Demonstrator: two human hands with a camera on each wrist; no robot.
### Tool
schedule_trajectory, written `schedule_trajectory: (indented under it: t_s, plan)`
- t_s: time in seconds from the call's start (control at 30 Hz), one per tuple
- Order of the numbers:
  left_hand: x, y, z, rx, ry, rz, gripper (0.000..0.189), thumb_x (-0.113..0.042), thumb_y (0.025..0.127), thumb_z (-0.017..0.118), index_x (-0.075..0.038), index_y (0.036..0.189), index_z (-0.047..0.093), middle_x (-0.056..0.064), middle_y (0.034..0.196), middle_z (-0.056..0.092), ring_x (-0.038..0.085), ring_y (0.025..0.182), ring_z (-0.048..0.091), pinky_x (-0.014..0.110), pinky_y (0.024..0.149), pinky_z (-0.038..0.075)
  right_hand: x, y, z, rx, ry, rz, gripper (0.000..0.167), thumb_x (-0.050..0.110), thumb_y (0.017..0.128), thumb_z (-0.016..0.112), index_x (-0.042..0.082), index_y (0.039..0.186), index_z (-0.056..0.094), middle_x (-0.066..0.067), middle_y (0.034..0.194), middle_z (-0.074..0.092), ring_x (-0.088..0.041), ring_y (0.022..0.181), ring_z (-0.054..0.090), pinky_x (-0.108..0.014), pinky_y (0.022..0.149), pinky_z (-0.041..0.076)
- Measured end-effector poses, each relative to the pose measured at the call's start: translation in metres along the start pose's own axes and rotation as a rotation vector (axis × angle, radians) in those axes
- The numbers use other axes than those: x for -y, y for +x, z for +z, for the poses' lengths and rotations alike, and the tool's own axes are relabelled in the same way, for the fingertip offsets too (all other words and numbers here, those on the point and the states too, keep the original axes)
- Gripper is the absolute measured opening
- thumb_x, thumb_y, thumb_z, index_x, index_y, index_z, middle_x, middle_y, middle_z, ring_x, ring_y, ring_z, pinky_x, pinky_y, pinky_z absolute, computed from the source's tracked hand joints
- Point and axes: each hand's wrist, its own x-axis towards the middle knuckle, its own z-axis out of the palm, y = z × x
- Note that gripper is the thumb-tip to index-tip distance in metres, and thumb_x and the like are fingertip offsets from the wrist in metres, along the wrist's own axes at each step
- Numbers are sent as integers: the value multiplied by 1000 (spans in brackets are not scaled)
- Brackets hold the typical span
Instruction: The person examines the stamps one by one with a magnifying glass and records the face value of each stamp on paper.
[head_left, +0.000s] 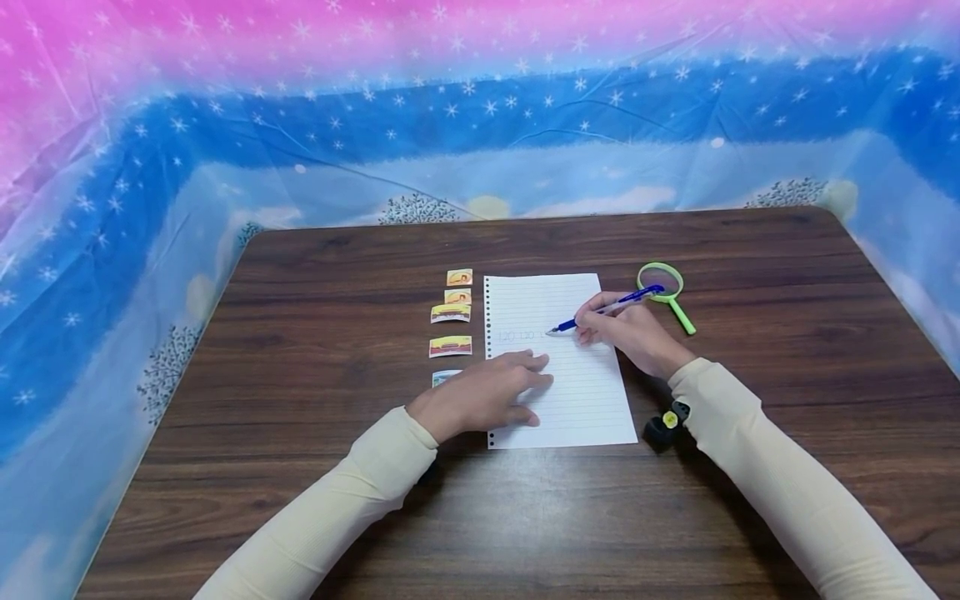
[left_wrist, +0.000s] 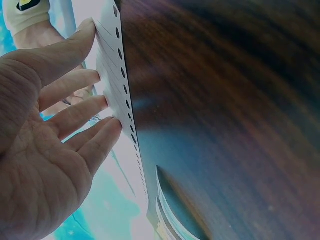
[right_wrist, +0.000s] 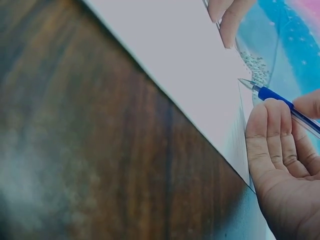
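A sheet of lined paper (head_left: 570, 408) with punched holes down its left edge lies on the table. Faint handwritten figures, which look like "120 120", stand on one line of it. My right hand (head_left: 630, 333) pinches a blue pen (head_left: 566, 325), its tip at the end of that writing. In the right wrist view the pen (right_wrist: 275, 97) rests between thumb and fingers, with the other fingers curled below. My left hand (head_left: 487, 392) rests on the sheet's left part, fingers spread. The left wrist view shows its fingertips (left_wrist: 114, 125) touching the paper near the holes.
Left of the sheet, several small printed cards lie in a column, among them a red and yellow card (head_left: 451, 346) and a card (head_left: 444, 377) partly behind my left hand. A green magnifying glass (head_left: 681, 317) lies right of the paper. Patterned cloth (head_left: 525, 108) hangs behind the table (head_left: 315, 333).
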Motion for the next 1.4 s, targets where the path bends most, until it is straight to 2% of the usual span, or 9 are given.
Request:
schedule_trajectory:
  t_s: [0.4,0.73,1.13,1.4]
  plan:
    - [0,0,-1,1,-1,-3,58,-31,93,75,-9,144,57,12,158,40,29,149,32,40,118,32,2,0,1,-17,25,8,23,13,99,62,-8,106,63,-20,98,69,-20,85,70,-27,83,57]
    - [-1,-1,0,-2,-12,-3,58,-29,92,76,-8,144,58,12,158,40,29,149,32,40,118,31,2,-3,1,15,-4,7,25,19,99,63,-5,107,64,-18,102,68,-22,90,70,-29,85,56]
    - [0,0,-1,7,-8,-11,59,-30,93,75,-9,144,57,11,159,39,28,149,31,40,117,33,2,-2,3,-19,0,42,27,21,102,62,-4,111,61,-22,108,68,-23,93,71,-26,88,55]
    - [0,0,0,12,-6,-18,59,-31,93,75,-10,145,57,11,159,39,27,150,31,40,118,32,3,-1,5,-38,22,29,23,17,102,61,-5,109,60,-22,104,67,-22,88,70,-27,85,57]
